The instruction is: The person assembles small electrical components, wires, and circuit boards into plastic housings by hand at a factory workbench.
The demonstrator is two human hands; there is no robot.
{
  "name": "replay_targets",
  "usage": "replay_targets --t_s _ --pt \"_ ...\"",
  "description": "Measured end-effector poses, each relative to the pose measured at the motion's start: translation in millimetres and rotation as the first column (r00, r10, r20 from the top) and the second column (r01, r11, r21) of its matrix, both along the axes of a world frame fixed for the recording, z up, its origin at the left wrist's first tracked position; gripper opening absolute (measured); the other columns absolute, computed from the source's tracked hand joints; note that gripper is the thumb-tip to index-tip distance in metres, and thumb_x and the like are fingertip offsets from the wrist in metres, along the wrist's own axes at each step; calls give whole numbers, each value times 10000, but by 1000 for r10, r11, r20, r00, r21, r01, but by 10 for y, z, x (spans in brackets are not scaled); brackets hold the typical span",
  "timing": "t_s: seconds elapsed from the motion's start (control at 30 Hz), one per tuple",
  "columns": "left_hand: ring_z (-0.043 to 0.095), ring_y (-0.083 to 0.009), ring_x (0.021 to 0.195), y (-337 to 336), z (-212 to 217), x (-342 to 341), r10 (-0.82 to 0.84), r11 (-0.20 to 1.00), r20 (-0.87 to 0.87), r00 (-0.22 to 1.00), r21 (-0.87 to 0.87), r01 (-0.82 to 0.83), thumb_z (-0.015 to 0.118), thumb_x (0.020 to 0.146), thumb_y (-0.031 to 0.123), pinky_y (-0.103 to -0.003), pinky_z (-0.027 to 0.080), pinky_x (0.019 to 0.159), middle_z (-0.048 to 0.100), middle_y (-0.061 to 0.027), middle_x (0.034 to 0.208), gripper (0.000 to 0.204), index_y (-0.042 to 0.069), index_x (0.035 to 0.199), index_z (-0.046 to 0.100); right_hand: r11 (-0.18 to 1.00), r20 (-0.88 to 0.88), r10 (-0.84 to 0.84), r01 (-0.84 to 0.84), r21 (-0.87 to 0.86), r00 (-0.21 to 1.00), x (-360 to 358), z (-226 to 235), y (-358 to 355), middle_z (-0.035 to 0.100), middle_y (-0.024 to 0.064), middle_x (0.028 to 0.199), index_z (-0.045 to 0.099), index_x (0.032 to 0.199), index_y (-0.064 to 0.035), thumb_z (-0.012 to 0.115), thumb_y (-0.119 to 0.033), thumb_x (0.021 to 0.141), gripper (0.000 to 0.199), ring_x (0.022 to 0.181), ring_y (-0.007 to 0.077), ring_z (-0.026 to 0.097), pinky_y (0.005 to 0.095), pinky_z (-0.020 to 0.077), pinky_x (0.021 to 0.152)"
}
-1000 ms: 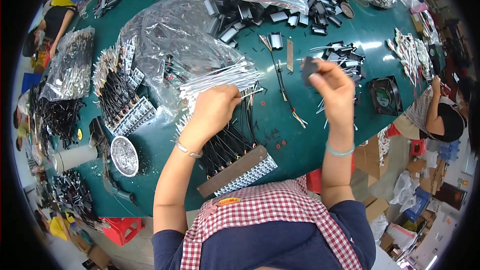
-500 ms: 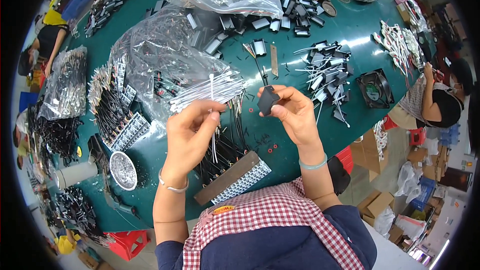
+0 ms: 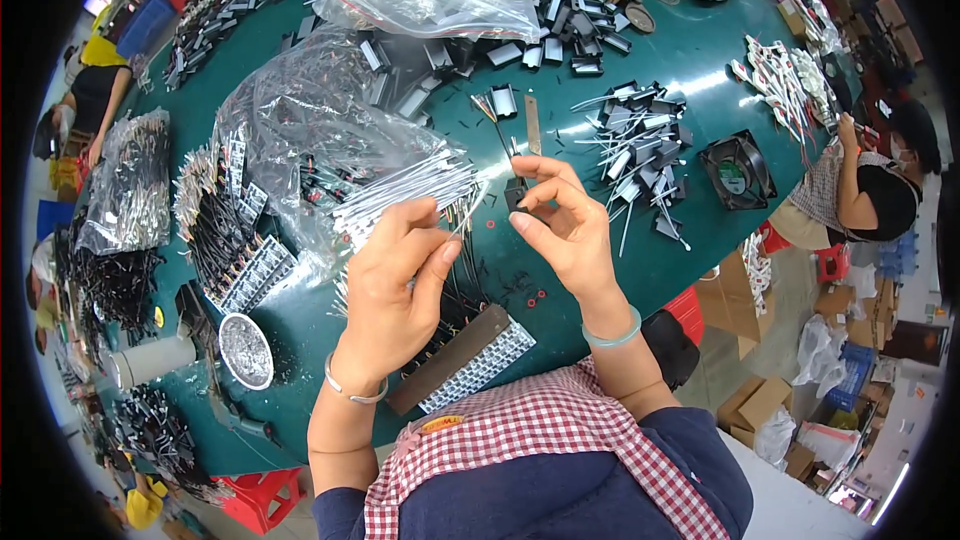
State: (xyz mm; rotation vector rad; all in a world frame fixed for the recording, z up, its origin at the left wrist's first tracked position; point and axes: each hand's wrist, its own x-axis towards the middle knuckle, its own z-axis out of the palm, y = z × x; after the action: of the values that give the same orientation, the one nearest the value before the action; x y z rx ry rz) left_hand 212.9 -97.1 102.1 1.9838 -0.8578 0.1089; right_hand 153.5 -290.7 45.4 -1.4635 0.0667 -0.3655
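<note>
My left hand (image 3: 395, 285) has thumb and forefinger pinched on a thin white cable tie (image 3: 475, 206), whose free end slants up toward my right hand. My right hand (image 3: 568, 235) holds a small black plastic housing (image 3: 515, 196) at its fingertips, partly hidden by them; wires (image 3: 492, 112) stick up beyond it. Behind my left hand lies a bundle of white cable ties (image 3: 410, 188) on the edge of a clear plastic bag (image 3: 300, 90). Below the hands, a dark flat bar (image 3: 448, 360) lies across black wires beside a white patterned board panel (image 3: 485, 365).
Right of my hands is a heap of black housings with white ties (image 3: 645, 145), then a black fan (image 3: 738, 170). More housings (image 3: 580, 25) lie at the back. A white bowl (image 3: 245, 350) and a blue-handled tool (image 3: 240, 420) sit at left. People (image 3: 875, 180) work at both sides.
My left hand has brought the cable tie up toward the housing. My right hand has shifted slightly left, and the housing has turned and is now more covered by the fingers.
</note>
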Motion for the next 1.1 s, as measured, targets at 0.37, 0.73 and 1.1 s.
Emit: replay_targets --t_s 0.37,0.73,1.1 --pt "642 -277 606 -215 -26 -98 -37 999 -263 964 26 45 569 932 46 -352 492 562 647 -183 769 192 32 1111 634 964 -9 -147 141 -227 989 -13 72 40 521 124 1301 646 874 -4 701 23 769 122 1112 220 577 309 507 877" --pt "610 -310 527 -297 -27 -93 6 990 -229 973 138 26 583 934 104 -379 447 475 614 -151 646 134 45 1040 640 792 173 -167 236 -563 971 -36 185 25 546 144 1263 630 837 -14 713 38 727 147 1080 273 580 318 494 824" --pt "610 -333 529 -266 -39 -91 -1 989 -236 972 144 36 586 920 86 -397 436 469 593 -167 612 104 27 989 637 757 228 -180 282 -589 957 -54 266 65 555 145 1247 635 841 -16 719 48 700 177 1036 291 565 342 486 793"
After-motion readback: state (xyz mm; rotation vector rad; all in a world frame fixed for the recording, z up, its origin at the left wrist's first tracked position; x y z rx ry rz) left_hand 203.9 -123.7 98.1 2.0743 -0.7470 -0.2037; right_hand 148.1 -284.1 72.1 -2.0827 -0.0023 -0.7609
